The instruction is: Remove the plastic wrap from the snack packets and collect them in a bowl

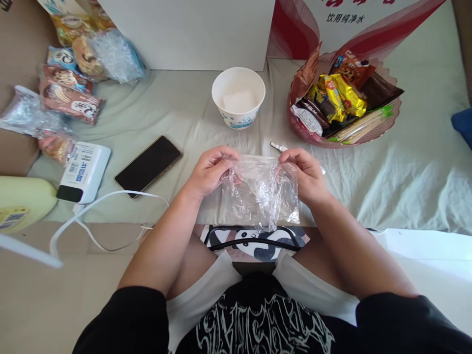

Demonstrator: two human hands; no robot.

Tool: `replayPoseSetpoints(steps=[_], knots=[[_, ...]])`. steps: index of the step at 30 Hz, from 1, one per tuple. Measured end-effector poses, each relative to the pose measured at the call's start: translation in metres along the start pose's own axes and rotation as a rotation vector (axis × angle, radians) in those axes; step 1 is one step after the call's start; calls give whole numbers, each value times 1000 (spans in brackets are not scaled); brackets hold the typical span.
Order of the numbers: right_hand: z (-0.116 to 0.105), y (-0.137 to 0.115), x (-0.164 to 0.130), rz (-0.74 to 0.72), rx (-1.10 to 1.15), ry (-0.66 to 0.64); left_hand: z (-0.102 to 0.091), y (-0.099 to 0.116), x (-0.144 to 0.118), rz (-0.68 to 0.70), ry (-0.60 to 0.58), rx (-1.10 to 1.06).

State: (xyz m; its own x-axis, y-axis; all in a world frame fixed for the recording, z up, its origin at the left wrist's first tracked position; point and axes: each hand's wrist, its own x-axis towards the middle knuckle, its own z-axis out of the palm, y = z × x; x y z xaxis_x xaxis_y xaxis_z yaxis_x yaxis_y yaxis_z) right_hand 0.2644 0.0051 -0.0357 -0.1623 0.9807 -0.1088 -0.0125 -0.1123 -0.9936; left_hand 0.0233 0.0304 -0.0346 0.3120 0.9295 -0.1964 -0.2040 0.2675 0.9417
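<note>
Between my hands a clear plastic bag [261, 196] is stretched, crinkled and see-through, its lower part hanging over the front edge of the cloth. My left hand [214, 169] is closed on its upper left corner. At the upper right corner my right hand [304, 174] pinches the same bag. Just behind my right fingers lies a small metal tool [277, 146], partly hidden by that hand. Beyond the bag stands a white paper bowl [241, 120] with blue print; something white and flat lies inside it.
A pink ribbed basket [346, 143] of wrapped snacks stands at the back right. To the left lie a phone [148, 164], a white device [86, 169] with a cable, a pale yellow bottle [25, 199] and several snack packets [70, 96]. A white box [199, 34] stands behind.
</note>
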Motion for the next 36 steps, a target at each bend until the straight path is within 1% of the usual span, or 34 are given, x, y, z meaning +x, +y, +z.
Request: replayPoseSetpoints(steps=[2,5,8,12,15,17,20,22,24,26,28,31,32,36], knots=[[-1,1,1,15,-19,38,-1,3,0,5,2,20],[-3,4,1,80,-37,81,-3,4,2,-4,-20,5],[-5,6,2,53,-24,119,-6,1,5,-12,-47,-27],[-3,7,2,-39,-38,68,-8,-6,8,52,21,78],[3,7,3,-27,65,41,-7,-6,8,52,54,65],[5,7,3,36,139,7,-6,-3,7,34,77,-3],[6,9,4,119,137,-23,-5,0,6,6,108,-101],[5,9,5,108,136,31,-4,0,6,-32,95,-173],[5,8,6,62,160,116,-2,-3,7,-113,36,-221],[5,6,6,34,189,161,0,-7,8,-205,-32,-210],[7,5,5,57,189,121,2,-10,9,-230,-45,-172],[8,4,4,125,84,-25,4,-11,8,-179,-1,-138],[8,4,4,135,45,-54,4,-9,7,-172,1,-118],[5,4,2,120,-41,-46,5,-3,4,-208,-41,53]])
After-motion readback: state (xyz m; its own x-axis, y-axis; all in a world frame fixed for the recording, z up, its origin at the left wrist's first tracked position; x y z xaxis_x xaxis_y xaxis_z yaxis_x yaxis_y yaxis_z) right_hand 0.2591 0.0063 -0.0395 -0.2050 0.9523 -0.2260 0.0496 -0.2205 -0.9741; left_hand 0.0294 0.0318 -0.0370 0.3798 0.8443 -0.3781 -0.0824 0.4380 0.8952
